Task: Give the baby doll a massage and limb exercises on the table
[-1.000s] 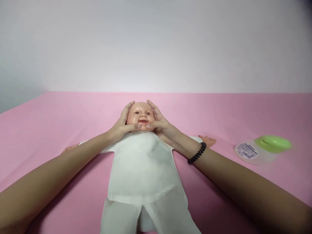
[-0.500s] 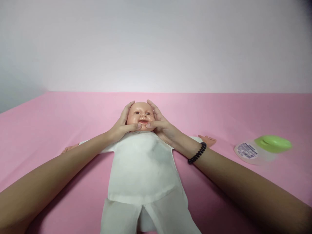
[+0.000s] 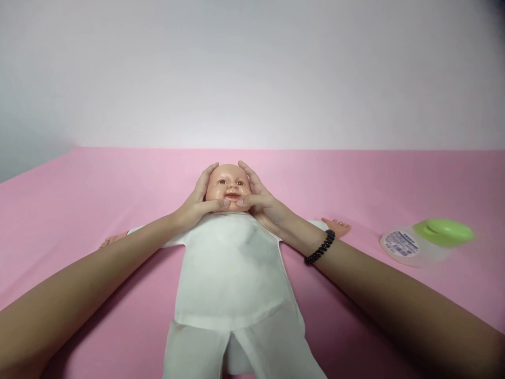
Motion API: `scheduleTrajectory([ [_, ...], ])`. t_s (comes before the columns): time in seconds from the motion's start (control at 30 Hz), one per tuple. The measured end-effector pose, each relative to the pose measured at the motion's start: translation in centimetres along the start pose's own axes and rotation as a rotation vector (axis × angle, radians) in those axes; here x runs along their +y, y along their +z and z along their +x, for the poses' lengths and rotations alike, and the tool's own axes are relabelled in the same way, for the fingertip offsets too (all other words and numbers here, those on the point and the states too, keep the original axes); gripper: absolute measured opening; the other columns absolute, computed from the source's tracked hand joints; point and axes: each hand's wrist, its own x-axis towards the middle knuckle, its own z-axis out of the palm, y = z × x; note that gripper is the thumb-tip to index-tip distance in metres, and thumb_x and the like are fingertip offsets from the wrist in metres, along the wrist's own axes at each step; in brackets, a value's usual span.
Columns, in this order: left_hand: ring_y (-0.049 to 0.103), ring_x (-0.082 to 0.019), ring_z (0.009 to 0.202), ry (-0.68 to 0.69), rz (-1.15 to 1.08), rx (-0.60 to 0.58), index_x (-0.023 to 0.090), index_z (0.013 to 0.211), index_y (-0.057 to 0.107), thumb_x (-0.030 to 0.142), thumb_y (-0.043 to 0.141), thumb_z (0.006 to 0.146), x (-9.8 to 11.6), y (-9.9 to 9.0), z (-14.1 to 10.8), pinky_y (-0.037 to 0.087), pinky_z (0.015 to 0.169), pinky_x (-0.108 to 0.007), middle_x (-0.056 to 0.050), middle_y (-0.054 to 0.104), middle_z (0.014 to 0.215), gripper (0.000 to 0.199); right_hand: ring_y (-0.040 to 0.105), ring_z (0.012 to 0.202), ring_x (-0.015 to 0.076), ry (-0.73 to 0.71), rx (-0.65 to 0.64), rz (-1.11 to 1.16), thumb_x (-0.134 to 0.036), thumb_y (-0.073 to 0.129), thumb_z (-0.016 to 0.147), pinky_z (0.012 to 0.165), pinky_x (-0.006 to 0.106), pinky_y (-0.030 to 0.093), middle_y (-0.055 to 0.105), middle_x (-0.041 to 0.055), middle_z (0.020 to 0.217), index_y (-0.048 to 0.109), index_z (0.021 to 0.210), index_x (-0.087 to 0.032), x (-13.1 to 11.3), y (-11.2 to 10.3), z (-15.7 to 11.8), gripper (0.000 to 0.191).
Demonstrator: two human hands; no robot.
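A baby doll [image 3: 232, 268] in a white short-sleeved top and white trousers lies on its back, arms spread out to both sides. My left hand [image 3: 197, 203] cups the left side of the doll's head [image 3: 228, 176], fingers along its side and thumb across the chin. On the opposite side my right hand [image 3: 267, 205] holds the head the same way. The two thumbs rest on the chin just below the mouth, their tips a little apart. Both palms are partly hidden by the thumbs and the head. A black coiled band [image 3: 320, 247] circles my right wrist.
Pink cloth [image 3: 98, 200] covers the surface under the doll. To the right lies a clear bottle [image 3: 402, 245] with a printed label and a bright green top [image 3: 445, 231]. A pale plain wall [image 3: 252, 73] rises behind.
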Motion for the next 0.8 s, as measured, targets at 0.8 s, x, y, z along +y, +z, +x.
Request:
scheduleTrajectory([
  [0.8, 0.043, -0.041, 0.149, -0.004, -0.006, 0.007, 0.032, 0.163, 0.016, 0.036, 0.082, 0.078, 0.00, 0.00, 0.09, 0.037, 0.124, -0.061, -0.013, 0.031, 0.168, 0.108, 0.066, 0.127, 0.0223, 0.009, 0.015, 0.009, -0.002, 0.078, 0.063, 0.113, 0.042, 0.056, 0.060, 0.0010, 0.144, 0.035, 0.159, -0.044, 0.02, 0.02, 0.14, 0.114],
])
